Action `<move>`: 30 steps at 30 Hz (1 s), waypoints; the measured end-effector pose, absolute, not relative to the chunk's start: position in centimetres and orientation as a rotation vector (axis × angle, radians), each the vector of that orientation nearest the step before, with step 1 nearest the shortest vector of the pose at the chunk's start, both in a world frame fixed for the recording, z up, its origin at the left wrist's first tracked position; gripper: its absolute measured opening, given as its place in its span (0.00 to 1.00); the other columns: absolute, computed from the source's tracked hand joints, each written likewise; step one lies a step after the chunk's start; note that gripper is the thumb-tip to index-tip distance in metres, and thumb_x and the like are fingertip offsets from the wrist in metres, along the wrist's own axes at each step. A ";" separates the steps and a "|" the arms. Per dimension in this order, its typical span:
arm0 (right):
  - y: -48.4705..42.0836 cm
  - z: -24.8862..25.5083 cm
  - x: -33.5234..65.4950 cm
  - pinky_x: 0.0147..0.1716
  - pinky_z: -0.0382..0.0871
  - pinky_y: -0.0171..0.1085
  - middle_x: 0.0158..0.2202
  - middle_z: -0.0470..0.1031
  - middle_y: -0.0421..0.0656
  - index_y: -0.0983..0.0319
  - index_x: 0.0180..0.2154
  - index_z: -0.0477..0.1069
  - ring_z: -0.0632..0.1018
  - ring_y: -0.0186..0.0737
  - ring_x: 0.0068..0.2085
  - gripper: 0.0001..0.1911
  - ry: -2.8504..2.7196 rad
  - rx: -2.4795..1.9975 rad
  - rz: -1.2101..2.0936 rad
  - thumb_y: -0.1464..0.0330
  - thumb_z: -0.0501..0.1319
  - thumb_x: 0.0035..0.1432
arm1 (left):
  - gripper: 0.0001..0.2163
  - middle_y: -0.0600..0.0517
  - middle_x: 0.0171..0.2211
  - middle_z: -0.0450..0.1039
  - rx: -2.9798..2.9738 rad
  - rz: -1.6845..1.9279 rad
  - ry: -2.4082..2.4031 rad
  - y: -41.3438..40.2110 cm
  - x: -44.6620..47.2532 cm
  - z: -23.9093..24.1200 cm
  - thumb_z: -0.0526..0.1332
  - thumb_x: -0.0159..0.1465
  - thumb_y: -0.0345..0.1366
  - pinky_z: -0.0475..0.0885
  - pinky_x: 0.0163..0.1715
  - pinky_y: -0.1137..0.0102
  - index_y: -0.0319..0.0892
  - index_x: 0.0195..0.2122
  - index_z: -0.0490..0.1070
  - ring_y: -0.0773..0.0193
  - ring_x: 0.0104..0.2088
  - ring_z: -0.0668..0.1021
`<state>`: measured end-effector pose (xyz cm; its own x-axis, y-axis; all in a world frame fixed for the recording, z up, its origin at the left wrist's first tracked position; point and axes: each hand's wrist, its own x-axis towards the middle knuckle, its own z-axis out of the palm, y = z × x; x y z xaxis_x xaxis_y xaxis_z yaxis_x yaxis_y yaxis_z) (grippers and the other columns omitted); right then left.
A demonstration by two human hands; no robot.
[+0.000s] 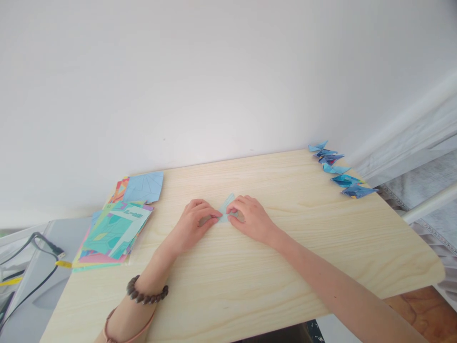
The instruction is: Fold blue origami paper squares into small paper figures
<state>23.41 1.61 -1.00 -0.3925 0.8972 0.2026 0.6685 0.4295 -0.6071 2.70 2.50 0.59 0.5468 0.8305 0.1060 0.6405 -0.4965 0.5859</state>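
Note:
A small pale blue folded paper piece lies on the light wooden table near its middle. My left hand presses on its left side with fingers curled and pinched together. My right hand pinches the paper's right side, fingers bent over it. Most of the paper is hidden under the fingertips; only a pointed tip shows above them. A dark bead bracelet sits on my left wrist.
A loose stack of colourful patterned paper sheets lies at the table's left edge. Several folded blue paper figures line the far right corner. Cables lie on a grey surface to the left. A white wall stands behind the table.

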 end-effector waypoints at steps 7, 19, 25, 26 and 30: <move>1.9 -0.9 24.0 0.41 0.59 0.39 0.34 0.71 0.40 0.59 0.36 0.68 0.69 0.38 0.38 0.06 -2.216 -1.256 0.663 0.72 0.57 0.54 | 0.08 0.51 0.35 0.74 2.306 0.496 1.152 2.9 1.7 0.7 0.56 0.61 0.35 0.65 0.48 0.60 0.49 0.37 0.74 0.58 0.46 0.67; 0.9 -1.1 22.4 0.38 0.57 0.41 0.35 0.69 0.42 0.59 0.34 0.62 0.67 0.43 0.39 0.08 -2.158 -1.434 0.457 0.66 0.59 0.51 | 0.06 0.51 0.29 0.70 2.271 0.618 1.313 2.3 3.2 -0.3 0.59 0.58 0.39 0.65 0.43 0.60 0.45 0.34 0.72 0.58 0.39 0.68; 1.1 -1.2 22.6 0.38 0.57 0.40 0.34 0.69 0.41 0.59 0.34 0.62 0.67 0.42 0.38 0.08 -2.176 -1.432 0.491 0.67 0.59 0.50 | 0.07 0.52 0.29 0.71 2.286 0.568 1.279 2.5 2.8 -0.4 0.58 0.59 0.40 0.64 0.44 0.60 0.46 0.36 0.71 0.58 0.39 0.68; 1.1 -1.2 22.6 0.38 0.57 0.40 0.33 0.69 0.41 0.59 0.34 0.62 0.67 0.42 0.38 0.08 -2.180 -1.431 0.495 0.68 0.59 0.50 | 0.07 0.52 0.29 0.71 2.288 0.565 1.278 2.5 2.8 -0.4 0.58 0.59 0.40 0.64 0.44 0.60 0.46 0.36 0.71 0.58 0.40 0.68; 1.1 -1.2 22.9 0.38 0.57 0.40 0.33 0.69 0.41 0.59 0.34 0.63 0.67 0.41 0.38 0.07 -2.199 -1.411 0.515 0.69 0.59 0.50 | 0.07 0.52 0.29 0.70 2.283 0.561 1.281 2.5 2.8 -0.2 0.58 0.59 0.40 0.64 0.45 0.61 0.46 0.36 0.71 0.58 0.40 0.68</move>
